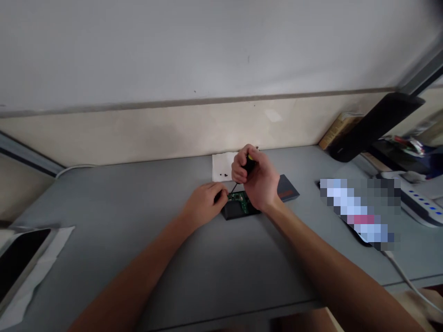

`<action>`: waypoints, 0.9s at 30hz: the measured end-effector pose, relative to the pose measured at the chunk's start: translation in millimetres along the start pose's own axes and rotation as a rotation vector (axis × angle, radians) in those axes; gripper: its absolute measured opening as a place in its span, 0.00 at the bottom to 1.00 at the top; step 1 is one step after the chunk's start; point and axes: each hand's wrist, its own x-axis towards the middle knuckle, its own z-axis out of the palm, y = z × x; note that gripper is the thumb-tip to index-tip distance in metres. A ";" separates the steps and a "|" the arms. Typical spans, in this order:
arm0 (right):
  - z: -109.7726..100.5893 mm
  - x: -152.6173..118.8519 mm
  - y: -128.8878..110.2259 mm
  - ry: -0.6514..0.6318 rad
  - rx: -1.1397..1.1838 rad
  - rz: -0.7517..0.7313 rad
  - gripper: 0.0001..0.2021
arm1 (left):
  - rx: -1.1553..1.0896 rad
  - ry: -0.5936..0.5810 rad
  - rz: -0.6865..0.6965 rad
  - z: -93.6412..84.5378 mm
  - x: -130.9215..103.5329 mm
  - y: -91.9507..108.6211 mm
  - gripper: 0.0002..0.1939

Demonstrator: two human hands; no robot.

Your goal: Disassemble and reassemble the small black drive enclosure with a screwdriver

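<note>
My right hand point(258, 177) is wrapped round a screwdriver point(249, 164) with a black and yellow handle. Its thin shaft slants down to the left, with the tip at the upper left of a green circuit board point(244, 201). That board sits in a black plastic housing point(233, 211) lying on the desk. At the housing's left corner, the fingers of my left hand point(206, 203) are closed on its edge. Behind it lies a white paper sheet point(221, 165) with small dark pieces point(226, 175) on it, probably screws. My right hand hides part of the board and paper.
A dark flat box point(288, 188) lies just right of my right hand. Further right are a phone point(358, 214) with a blurred screen, a power strip point(420, 198), a black cylindrical object point(377, 127) and a book point(341, 129). A dark tablet-like device point(22, 258) rests at the left.
</note>
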 end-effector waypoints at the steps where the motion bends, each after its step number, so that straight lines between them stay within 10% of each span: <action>1: -0.3 0.3 -0.4 0.007 -0.006 -0.004 0.15 | 0.002 0.003 -0.001 0.1 0.1 0.2 0.09; 27: -2.4 2.8 -0.8 0.039 0.032 -0.011 0.17 | 0.008 -0.014 0.006 -1.3 0.7 0.1 0.09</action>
